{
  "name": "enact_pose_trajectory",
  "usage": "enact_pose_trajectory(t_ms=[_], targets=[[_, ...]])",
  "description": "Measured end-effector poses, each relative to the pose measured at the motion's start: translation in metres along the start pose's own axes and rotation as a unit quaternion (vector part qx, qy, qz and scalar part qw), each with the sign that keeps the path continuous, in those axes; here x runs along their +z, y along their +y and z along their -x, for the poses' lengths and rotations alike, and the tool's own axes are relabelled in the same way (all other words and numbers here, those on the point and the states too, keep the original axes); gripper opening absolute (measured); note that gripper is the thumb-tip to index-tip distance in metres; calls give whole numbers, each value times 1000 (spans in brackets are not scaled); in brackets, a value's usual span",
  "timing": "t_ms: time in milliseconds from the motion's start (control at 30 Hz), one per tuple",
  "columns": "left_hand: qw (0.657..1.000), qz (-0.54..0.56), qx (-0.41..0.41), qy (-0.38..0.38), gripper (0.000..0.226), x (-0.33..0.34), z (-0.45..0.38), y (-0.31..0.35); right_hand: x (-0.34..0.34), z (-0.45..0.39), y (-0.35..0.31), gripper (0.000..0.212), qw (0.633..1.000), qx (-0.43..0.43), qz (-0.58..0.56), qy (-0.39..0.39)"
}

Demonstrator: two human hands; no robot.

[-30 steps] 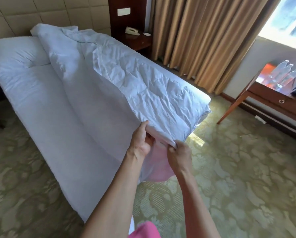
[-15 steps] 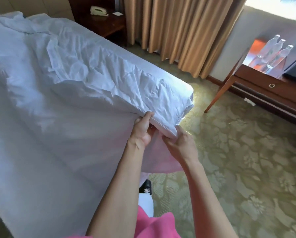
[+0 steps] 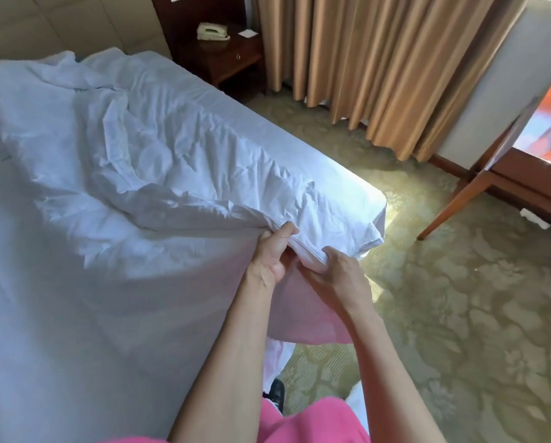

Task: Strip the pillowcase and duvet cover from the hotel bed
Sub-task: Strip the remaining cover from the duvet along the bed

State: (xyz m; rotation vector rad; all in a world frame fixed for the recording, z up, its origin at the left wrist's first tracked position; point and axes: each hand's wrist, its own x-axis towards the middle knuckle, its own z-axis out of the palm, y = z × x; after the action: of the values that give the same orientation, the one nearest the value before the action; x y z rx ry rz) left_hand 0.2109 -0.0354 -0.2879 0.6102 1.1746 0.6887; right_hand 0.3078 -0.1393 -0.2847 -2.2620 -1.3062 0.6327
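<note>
Bed (image 3: 347,187): I see a white duvet (image 3: 159,155) crumpled across it, one edge lifted at the foot. Carpet (image 3: 459,314): patterned, carrying the bed. Nightstand (image 3: 229,59): I note a phone (image 3: 212,31) and a notepad (image 3: 248,33) on top.

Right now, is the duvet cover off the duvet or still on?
Still on: the duvet cover lies crumpled across the bed, both hands gripping its piped edge at the foot.

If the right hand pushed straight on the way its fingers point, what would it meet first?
Probably the crumpled white duvet cover itself: the right hand already grips its hem, pointing up-left toward the left hand. Depth unclear.
</note>
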Motion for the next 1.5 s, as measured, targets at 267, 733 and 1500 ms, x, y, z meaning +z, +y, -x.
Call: enact_pose_trajectory(t_ms=[267, 733, 1500], targets=[[990, 26, 47, 131, 24, 110, -41, 11, -78, -96, 57, 46, 986, -114, -9, -119], [974, -167, -24, 152, 14, 261, -129, 27, -174, -256, 132, 47, 934, -111, 72, -333], [940, -225, -76, 244, 23, 144, -188, 70, -55, -412, 8, 45, 813, 107, -89, -566]])
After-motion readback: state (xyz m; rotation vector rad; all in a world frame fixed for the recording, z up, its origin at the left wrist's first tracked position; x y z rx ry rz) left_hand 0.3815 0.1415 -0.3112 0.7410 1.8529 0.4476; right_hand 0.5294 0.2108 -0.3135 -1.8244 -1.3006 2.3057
